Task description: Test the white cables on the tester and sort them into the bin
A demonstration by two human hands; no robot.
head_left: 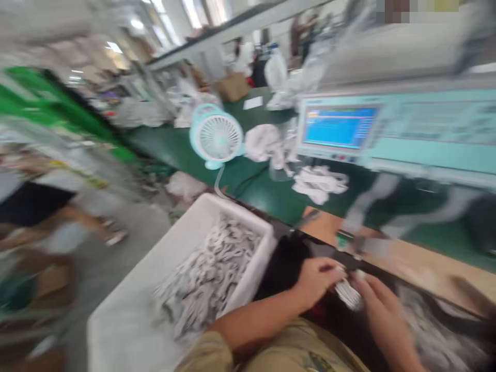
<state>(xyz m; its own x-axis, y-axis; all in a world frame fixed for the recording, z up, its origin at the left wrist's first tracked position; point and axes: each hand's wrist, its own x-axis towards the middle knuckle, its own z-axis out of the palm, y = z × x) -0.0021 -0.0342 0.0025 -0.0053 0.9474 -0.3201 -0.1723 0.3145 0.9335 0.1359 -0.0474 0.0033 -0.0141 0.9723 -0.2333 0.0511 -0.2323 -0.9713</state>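
My left hand point(318, 281) reaches in from the lower middle, its fingers closed on one end of a small white bundle point(349, 294) that looks like coiled cable. At the bundle's other side, my right hand point(382, 305) pinches it near the top. Both hands are over my lap, just in front of the table edge. A white bin point(127, 289) at my left holds a heap of grey-white coiled cables point(213, 274). Motion blur hides the bundle's fine detail.
On the green table point(256, 191) stand a light-blue fan point(219, 137), white cable bundles point(320, 183) and a tester with a blue screen point(341, 126). A wooden board point(406, 253) lies along the table's front edge. Part of a person point(89, 222) shows at far left.
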